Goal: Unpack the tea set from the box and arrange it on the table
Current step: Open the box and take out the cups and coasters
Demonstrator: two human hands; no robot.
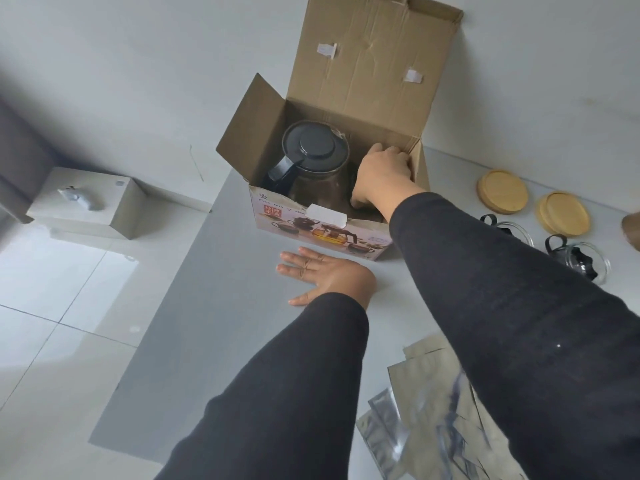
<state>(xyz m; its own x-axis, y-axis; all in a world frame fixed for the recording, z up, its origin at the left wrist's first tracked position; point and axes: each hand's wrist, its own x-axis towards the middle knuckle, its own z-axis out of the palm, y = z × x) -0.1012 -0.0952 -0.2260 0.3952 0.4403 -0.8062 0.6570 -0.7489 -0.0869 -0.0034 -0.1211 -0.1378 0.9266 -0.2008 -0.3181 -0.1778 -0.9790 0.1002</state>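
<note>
- The teapot sits in the open box on the table, black lid on.
- My right hand reaches in beside it; whether its grip holds anything, I cannot tell.
- My left hand lies spread flat on the table.
- Risk, I judge: a one-handed lift could drag the unbraced box or knock the glass.

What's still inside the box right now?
Inside the box: a glass teapot with a black lid, and the right hand reaching in beside it. Its fingers and anything beneath are hidden.
</note>
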